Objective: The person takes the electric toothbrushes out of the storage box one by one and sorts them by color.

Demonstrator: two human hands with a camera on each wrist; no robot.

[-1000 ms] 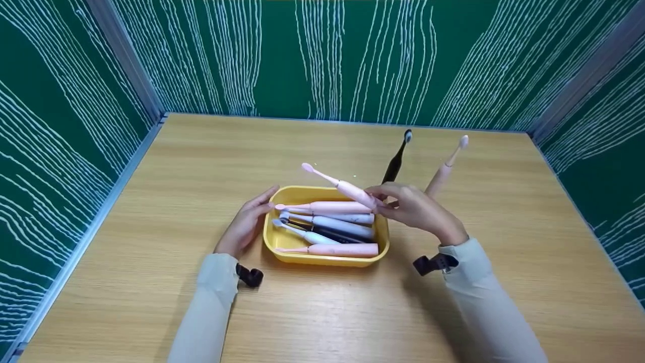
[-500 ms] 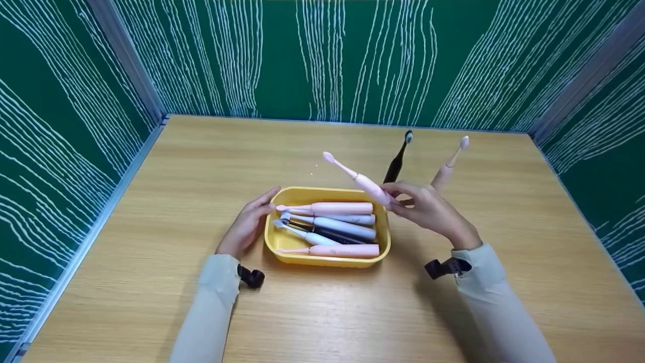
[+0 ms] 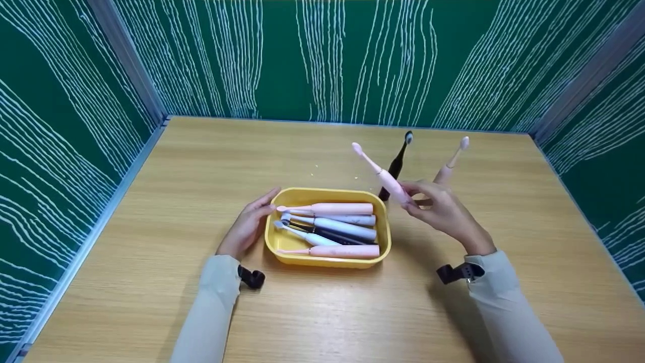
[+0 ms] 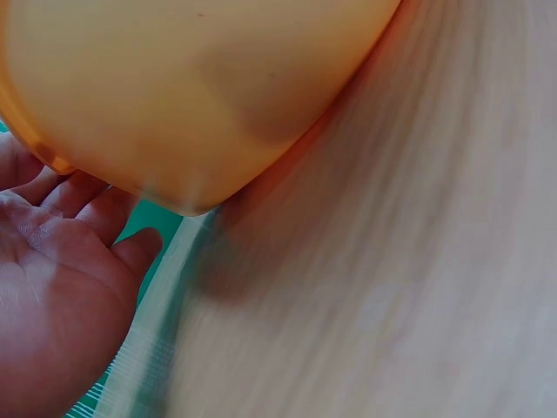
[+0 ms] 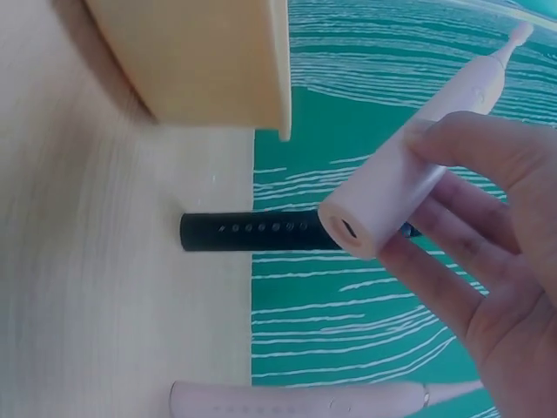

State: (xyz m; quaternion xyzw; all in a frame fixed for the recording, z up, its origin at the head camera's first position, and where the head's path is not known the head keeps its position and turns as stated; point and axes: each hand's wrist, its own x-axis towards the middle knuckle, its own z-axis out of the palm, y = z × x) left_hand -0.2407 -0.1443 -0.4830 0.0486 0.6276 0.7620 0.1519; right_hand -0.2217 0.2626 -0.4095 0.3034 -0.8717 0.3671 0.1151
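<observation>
My right hand point(image 3: 443, 209) pinches a pink electric toothbrush point(image 3: 392, 184) by the lower handle, between thumb and fingers. It is held in the air, tilted with its brush head up and to the left; its base faces the camera in the right wrist view. Beyond it, a black electric toothbrush point(image 5: 261, 232) stands upright on the table. Another pink toothbrush point(image 5: 261, 401) stands to the right, partly hidden by my hand in the head view. My left hand point(image 3: 247, 224) rests against the left end of a yellow basket point(image 3: 327, 261), fingers extended along its outside.
Inside the basket lie several electric toothbrushes: pink ones point(image 3: 345, 250), a light blue one point(image 3: 347, 227) and a black one point(image 3: 337, 236) among them. The wooden table point(image 3: 322, 317) is bounded by green walls point(image 3: 277, 60) with white wavy lines.
My right hand has moved right with the pink toothbrush, from above the basket's right end to beside it, and the toothbrush has tilted more upright. My left hand stays at the basket.
</observation>
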